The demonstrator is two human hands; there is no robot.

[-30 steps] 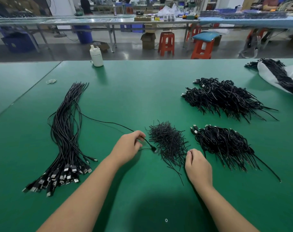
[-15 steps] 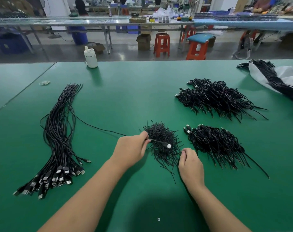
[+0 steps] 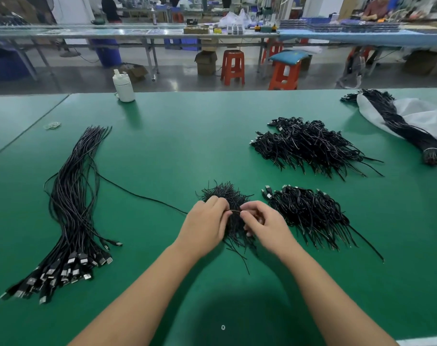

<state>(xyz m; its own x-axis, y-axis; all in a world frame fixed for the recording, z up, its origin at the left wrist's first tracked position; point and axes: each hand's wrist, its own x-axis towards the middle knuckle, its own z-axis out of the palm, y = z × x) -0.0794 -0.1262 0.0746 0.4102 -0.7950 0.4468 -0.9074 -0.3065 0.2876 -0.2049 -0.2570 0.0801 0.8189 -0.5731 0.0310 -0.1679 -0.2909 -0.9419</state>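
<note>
We have one cable (image 3: 142, 196) in hand. It runs from the loose cables (image 3: 72, 208) at the left of the frame across the green table (image 3: 187, 136) to the centre, where both hands meet over the heap of ties (image 3: 225, 193). The left hand (image 3: 207, 226) has its fingers curled and pinches the cable where it arrives. The right hand (image 3: 264, 223) pinches the short black stretch that spans the gap between the two hands, using thumb and forefinger, with its other fingers loosely bent (the plug itself is hidden, so we cannot tell which hand has the very end). The step looks to us like starting the coil. To do it well, we should hold the end fixed in one pinch and let the other hand draw in the slack in even loops, so the long tail slides over the table without kinking or dragging its neighbours out of the loose cables. We should lift the work slightly clear of the ties, or stray ones will be caught in the loops. One tie should be taken only once the coil is closed, and the result should match the coiled pile (image 3: 307, 211) at right of centre.
</note>
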